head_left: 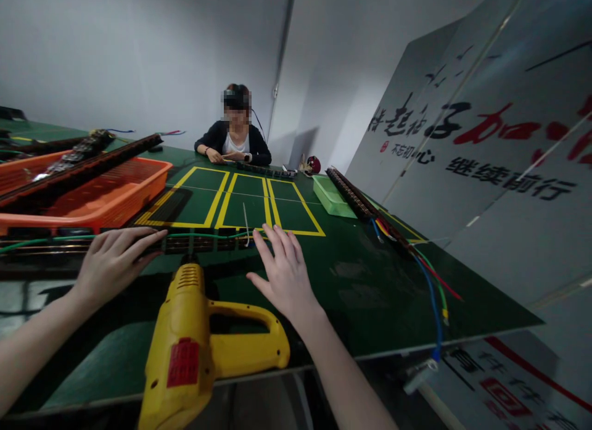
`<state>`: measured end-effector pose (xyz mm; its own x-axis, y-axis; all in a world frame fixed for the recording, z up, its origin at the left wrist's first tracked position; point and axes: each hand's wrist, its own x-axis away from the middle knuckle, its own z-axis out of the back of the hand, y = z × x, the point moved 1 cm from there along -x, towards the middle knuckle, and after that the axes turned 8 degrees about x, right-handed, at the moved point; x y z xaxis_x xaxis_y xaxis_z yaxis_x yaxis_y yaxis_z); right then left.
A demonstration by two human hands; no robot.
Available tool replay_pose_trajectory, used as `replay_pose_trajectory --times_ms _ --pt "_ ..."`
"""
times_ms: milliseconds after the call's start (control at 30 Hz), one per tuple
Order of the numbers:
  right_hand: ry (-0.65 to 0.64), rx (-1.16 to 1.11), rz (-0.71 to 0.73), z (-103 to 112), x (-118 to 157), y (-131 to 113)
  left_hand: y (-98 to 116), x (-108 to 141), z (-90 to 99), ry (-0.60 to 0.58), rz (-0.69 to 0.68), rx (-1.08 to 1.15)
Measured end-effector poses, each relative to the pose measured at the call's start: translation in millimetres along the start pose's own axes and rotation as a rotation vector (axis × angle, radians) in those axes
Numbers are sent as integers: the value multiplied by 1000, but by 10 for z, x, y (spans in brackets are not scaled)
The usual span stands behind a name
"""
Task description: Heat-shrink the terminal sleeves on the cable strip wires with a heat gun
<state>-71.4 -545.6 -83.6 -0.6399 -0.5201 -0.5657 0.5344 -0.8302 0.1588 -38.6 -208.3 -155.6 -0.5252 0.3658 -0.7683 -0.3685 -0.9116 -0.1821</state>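
**Both hands flat on the terminal strip**

Left hand (pixel 113 260) lies open, palm down, on the long strip (pixel 194 242) running across the green table (pixel 370 288). Right hand (pixel 284 272) is open too, fingers spread, fingertips just reaching the strip's end. Nothing's gripped. The strip looks stiff but long and thin, so I'd guess it flexes; best supported at two spots. The yellow drill (pixel 194 343) sits between the wrists, probably hefty. Orange tray (pixel 92 195) behind the left hand.

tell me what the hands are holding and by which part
Nothing is gripped: the left hand lies flat on the long terminal strip, the right hand open by its end.
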Motion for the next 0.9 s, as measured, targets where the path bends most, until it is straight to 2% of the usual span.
replay_pose_trajectory --times_ms 100,267,433,567,700,800,900 --pt "-66 35 77 -146 -193 166 35 4 22 54 -32 7" --pt "-167 35 100 -463 -271 381 92 25 81 -16 18 102" --pt "-163 27 61 -732 -239 442 116 26 105 27 15 129" --pt "-171 29 72 -830 -304 472 132 -17 115 34 3 94" --pt "-172 64 137 -701 -408 588 194 -78 107 33 56 125" --pt "-168 129 135 -451 -438 751 278 -92 73 50 74 199" --pt "-165 230 65 -126 -379 1003 356 -59 19 66 50 283"
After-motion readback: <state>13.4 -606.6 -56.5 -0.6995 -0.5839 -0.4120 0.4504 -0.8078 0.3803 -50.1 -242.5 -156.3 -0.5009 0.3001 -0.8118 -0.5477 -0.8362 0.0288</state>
